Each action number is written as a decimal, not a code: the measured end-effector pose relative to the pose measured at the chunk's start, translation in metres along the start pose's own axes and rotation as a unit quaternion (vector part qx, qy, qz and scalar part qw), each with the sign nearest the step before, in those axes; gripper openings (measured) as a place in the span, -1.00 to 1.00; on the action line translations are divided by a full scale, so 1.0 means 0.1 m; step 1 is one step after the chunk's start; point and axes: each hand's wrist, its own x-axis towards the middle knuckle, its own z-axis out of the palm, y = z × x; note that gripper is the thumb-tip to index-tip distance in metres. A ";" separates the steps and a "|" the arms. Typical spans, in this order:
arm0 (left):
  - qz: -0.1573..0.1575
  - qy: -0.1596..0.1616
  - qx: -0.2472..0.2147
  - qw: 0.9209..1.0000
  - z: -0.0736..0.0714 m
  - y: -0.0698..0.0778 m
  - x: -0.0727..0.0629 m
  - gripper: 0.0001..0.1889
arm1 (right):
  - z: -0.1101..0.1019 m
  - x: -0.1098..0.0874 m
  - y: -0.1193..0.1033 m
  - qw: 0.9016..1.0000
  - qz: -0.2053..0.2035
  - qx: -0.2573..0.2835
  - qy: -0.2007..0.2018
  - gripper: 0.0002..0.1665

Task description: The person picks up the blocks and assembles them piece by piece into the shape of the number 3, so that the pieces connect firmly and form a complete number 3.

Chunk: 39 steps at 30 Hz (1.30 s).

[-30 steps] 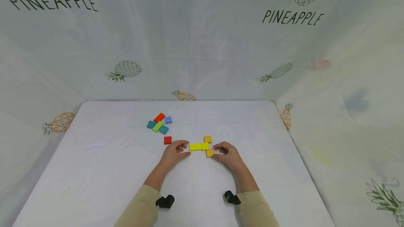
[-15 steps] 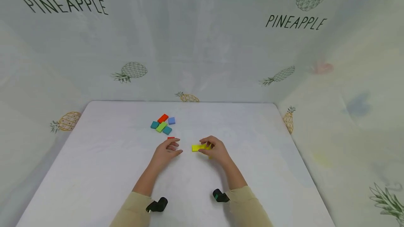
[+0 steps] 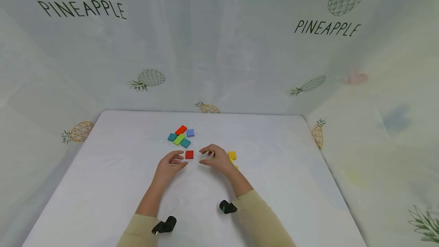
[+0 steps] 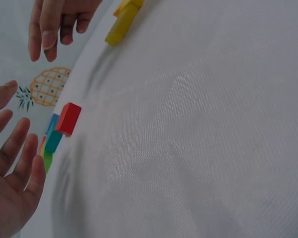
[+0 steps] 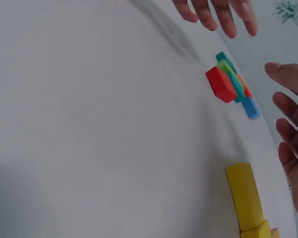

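A small red square block point(image 3: 189, 154) lies on the white table between my two hands. My left hand point(image 3: 169, 166) is just left of it, fingers loosely bent and holding nothing. On the other side hovers my right hand point(image 3: 217, 158), its thumb and fingers parted with nothing between them. The right hand and forearm partly cover the yellow-orange blocks point(image 3: 232, 155) in the head view. A long yellow block point(image 5: 246, 198) with smaller ones at its end shows in the right wrist view. Neither hand visibly touches the red block point(image 4: 68, 119) in the left wrist view.
Behind the red block lies a loose cluster: an orange-red block point(image 3: 181, 130), a blue block point(image 3: 190, 133), a light green block point(image 3: 179, 139) and teal blocks point(image 3: 186, 143). A pineapple-print curtain point(image 3: 219, 48) hangs behind the table point(image 3: 291, 186).
My right hand has moved left from the yellow-orange blocks, over the long yellow one, to near the red block. My left hand has drawn away from the yellow block's end, moving left.
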 end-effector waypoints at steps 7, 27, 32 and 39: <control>-0.009 0.015 -0.006 1.000 -0.12 -0.10 0.00 -0.49 | 0.14 0.24 -0.07 0.998 0.025 -0.039 -0.053 -0.56; -0.019 0.031 -0.006 0.999 -0.25 -0.19 -0.05 -0.50 | 0.23 0.58 -0.04 0.985 0.046 -0.092 -0.140 -0.54; -0.015 0.034 -0.007 0.999 -0.24 -0.20 -0.05 -0.50 | 0.26 0.61 -0.03 0.984 0.060 -0.087 -0.144 -0.55; -0.018 0.039 -0.006 0.999 -0.24 -0.23 -0.04 -0.51 | 0.27 0.60 -0.08 0.984 0.061 -0.090 -0.143 -0.57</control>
